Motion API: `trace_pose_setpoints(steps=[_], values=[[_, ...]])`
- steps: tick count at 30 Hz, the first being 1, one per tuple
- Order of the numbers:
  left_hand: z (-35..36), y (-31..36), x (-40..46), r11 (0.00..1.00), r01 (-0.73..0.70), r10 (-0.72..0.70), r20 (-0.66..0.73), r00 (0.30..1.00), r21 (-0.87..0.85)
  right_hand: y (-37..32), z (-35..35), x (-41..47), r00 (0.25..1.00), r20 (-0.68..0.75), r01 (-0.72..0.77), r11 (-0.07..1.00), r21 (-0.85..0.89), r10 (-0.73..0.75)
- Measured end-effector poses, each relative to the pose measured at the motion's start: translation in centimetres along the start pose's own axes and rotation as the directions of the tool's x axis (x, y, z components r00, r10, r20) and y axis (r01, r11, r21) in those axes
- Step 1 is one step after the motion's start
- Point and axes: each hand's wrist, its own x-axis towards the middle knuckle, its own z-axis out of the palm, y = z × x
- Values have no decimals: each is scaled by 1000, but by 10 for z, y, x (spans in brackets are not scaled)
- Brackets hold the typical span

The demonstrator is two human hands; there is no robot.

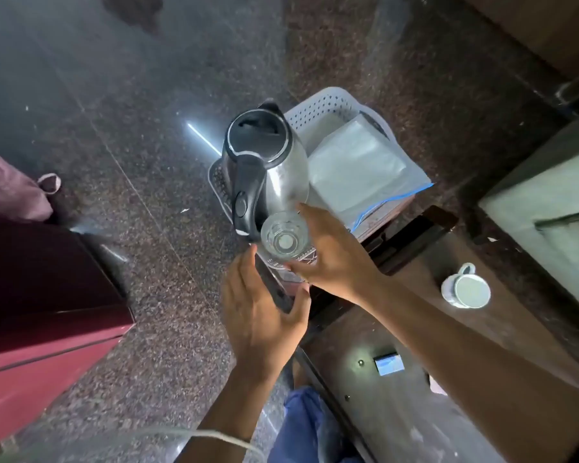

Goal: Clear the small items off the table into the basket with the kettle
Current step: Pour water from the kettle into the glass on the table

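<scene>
A white perforated basket (318, 108) sits at the far end of the dark wooden table (502, 332). A steel kettle (264, 155) with a black lid and handle stands in the basket's left half. A clear zip bag (358, 168) with a blue seal lies in its right half. A clear drinking glass (283, 238) stands upright at the basket's near edge, just in front of the kettle. My right hand (331, 252) wraps around the glass from the right, with index finger and thumb on it. My left hand (261, 312) hovers open just below the basket and holds nothing.
A white mug (467, 289) stands on the table to the right, and a small blue and white box (388, 364) lies nearer to me. A maroon cabinet (41, 312) and pink cloth (7, 185) are on the left. Speckled granite floor lies around them.
</scene>
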Motion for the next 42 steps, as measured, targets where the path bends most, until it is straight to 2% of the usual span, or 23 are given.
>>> trace_pose_setpoints(steps=[6,12,17,20,25,28,32,35,39,41,42], values=[[14,-4,5,1000,28,-27,10,1000,-9,-3,29,16,993,-110,-50,999,-7,49],[23,-10,5,999,37,-36,19,999,-36,-1,39,20,976,-190,-90,991,94,106],[24,-6,-1,964,77,-87,-24,996,-255,-3,34,5,943,-302,-97,983,156,141],[26,9,-6,923,71,-103,-64,993,-378,-9,22,-8,921,-374,-49,984,173,111],[25,26,0,857,11,-50,-62,997,-516,-25,-15,-25,909,-416,30,987,157,38],[16,33,11,765,-40,7,-54,999,-642,-39,-36,-35,913,-409,73,986,153,-4],[-7,42,20,778,-173,68,-192,979,-604,-58,-56,-47,920,-391,131,969,211,-39],[-22,42,23,798,-209,57,-274,960,-565,-73,-61,-54,904,-421,204,938,280,-71],[-41,41,26,706,-253,61,-299,952,-661,-84,-64,-56,902,-414,275,902,332,-122],[-49,38,30,650,-272,59,-310,949,-710,-86,-65,-55,919,-373,286,868,406,-128],[-53,36,32,653,-283,46,-336,941,-703,-86,-63,-55,917,-384,290,846,448,-110]])
